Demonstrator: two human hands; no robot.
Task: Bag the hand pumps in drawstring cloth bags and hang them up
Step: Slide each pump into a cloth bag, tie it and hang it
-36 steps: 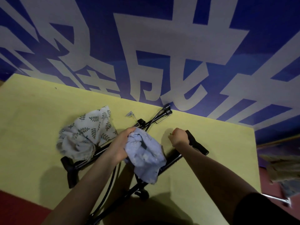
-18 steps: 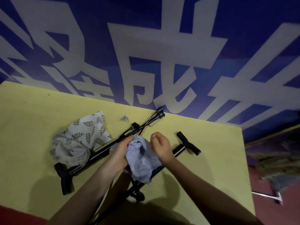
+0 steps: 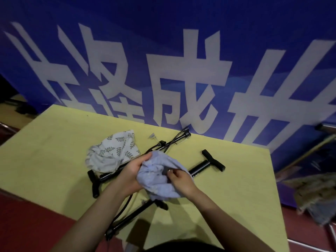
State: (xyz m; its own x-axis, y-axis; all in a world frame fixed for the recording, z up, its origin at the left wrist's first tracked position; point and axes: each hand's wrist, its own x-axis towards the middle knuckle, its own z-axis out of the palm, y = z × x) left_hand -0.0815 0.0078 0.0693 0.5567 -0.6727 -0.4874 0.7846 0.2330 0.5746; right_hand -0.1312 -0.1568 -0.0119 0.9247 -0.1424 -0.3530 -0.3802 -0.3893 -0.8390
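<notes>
Left hand (image 3: 131, 172): blue cloth bag (image 3: 157, 176) gripped at its edge.
Right hand (image 3: 179, 180): bag's opening pinched.
Pumps: two black hand pumps (image 3: 204, 165) crossed on the yellow table (image 3: 54, 142).

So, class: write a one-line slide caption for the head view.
Both hands, left and right, grip a blue cloth bag above two black hand pumps.

Two black hand pumps crossed on the yellow table: one (image 3: 203, 166) with its T-handle at right, the other (image 3: 109, 174) with its T-handle at left. Crumpled pale blue cloth bag (image 3: 156, 177) above the crossing; leaf-print bag (image 3: 112, 153) draped over the left pump.
</notes>
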